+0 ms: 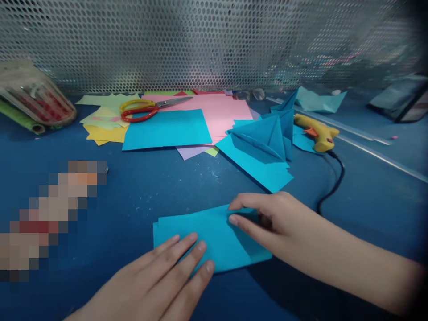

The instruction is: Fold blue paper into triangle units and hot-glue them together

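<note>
A folded piece of bright blue paper [214, 236] lies on the table in front of me. Flat across its left part rests my left hand [160, 276], fingers stretched out. Over its right part is my right hand [264, 218], with a small gap between thumb and forefinger and nothing visible in it. The other fingers of that hand are mostly hidden. Beyond the folded paper stand blue folded paper shapes [264, 136], partly on another blue sheet [257, 167].
Scissors [147, 110] lie on a blue sheet [167, 131] and pink paper [227, 116]. A yellow glue gun [321, 133] with a black cord is at right. At left are a clear container [43, 98], a green roll [20, 117] and a pixelated area. A perforated metal panel [187, 44] stands behind.
</note>
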The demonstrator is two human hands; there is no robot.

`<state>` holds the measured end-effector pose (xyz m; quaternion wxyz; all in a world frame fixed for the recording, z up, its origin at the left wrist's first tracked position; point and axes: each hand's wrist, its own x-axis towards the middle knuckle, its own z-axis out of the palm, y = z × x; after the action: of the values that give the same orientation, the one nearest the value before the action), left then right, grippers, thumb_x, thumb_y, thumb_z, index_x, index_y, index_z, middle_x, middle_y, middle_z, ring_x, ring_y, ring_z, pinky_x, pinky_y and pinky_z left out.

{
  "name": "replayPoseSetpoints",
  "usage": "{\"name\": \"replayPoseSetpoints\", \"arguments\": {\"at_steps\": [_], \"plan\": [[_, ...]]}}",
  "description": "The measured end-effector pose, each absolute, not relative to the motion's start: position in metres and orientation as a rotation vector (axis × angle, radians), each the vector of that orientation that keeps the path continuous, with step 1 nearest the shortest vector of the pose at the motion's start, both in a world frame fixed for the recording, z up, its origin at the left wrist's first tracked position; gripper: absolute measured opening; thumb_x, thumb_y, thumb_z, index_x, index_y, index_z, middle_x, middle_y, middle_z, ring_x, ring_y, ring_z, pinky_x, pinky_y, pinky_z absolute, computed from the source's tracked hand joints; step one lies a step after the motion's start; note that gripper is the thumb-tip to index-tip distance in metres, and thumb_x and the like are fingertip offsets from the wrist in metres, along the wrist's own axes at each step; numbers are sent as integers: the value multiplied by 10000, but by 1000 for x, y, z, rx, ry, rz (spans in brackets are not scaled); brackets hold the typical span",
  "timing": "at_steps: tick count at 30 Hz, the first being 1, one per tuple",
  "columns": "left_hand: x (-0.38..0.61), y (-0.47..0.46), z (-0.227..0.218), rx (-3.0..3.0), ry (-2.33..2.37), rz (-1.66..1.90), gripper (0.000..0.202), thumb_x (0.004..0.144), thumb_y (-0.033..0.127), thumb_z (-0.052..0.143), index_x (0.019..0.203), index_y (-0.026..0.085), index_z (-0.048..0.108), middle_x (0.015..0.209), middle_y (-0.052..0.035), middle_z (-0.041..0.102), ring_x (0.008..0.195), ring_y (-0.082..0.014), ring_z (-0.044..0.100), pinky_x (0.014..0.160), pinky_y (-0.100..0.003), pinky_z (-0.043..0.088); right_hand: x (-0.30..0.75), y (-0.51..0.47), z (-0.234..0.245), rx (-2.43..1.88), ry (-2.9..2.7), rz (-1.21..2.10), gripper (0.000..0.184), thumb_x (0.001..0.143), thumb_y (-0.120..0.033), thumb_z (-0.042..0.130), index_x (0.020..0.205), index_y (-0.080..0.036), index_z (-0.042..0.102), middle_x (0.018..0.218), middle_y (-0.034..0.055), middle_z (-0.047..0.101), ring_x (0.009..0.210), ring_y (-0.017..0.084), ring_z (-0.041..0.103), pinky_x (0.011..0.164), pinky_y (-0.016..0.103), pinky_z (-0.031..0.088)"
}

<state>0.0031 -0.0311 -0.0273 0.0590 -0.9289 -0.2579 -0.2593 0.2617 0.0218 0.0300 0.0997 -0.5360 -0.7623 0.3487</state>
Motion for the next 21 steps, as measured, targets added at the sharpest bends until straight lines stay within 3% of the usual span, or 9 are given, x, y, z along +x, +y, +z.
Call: {"name": "replayPoseSetpoints", "arguments": {"at_steps": [5, 9, 12, 14, 17, 21], "plan": [[3, -31, -25, -2817, -789, -780, 481, 1109, 174, 248, 1260, 234, 701, 1304, 16, 733, 1437, -156, 479, 1256, -329, 274, 259, 16, 30, -1590, -2284, 883, 179, 926, -163, 517, 819, -209, 655, 501, -52, 516, 417, 94, 488, 386, 186, 278], [0, -32, -25, -2803, -785, -738, 487, 1114, 192, 232, 1277, 224, 690, 1314, 13, 727, 1468, -148, 431, 1257, -292, 240, 260, 14, 24, -1501, -2296, 779, 179, 932, -157, 544, 996, -223, 698, 589, -50, 642, 427, 91, 537, 389, 182, 343], [-1, -32, -25, -2761, -775, -750, 488, 1105, 184, 236, 1262, 205, 698, 1290, -6, 739, 1399, -138, 517, 1236, -285, 293, 262, 13, 19, -1401, -2313, 743, 267, 956, -120, 509, 1113, -229, 696, 869, 2, 786, 685, 122, 729, 573, 181, 530], [-2, -32, -26, -2739, -764, -768, 444, 1087, 174, 296, 1236, 204, 712, 1263, -13, 752, 1343, -141, 574, 1207, -277, 355, 262, 11, 17, -1324, -2340, 698, 310, 975, -99, 469, 1139, -219, 704, 986, 28, 799, 827, 143, 765, 707, 208, 590], [-3, -32, -30, -2746, -771, -779, 349, 1048, 158, 415, 1191, 207, 729, 1245, -15, 760, 1272, -159, 633, 1155, -278, 437, 262, 6, 14, -1301, -2410, 570, 360, 987, -95, 441, 1186, -210, 718, 980, 48, 791, 759, 155, 761, 686, 236, 618], [-3, -28, -30, -2854, -993, -819, 379, 1021, 92, 381, 1051, 219, 737, 1263, -29, 752, 1220, -186, 671, 1083, -331, 528, 263, -4, 10, -1313, -2558, 233, 517, 899, -1, 410, 1279, -179, 712, 890, 73, 762, 574, 163, 703, 530, 252, 596]]}}
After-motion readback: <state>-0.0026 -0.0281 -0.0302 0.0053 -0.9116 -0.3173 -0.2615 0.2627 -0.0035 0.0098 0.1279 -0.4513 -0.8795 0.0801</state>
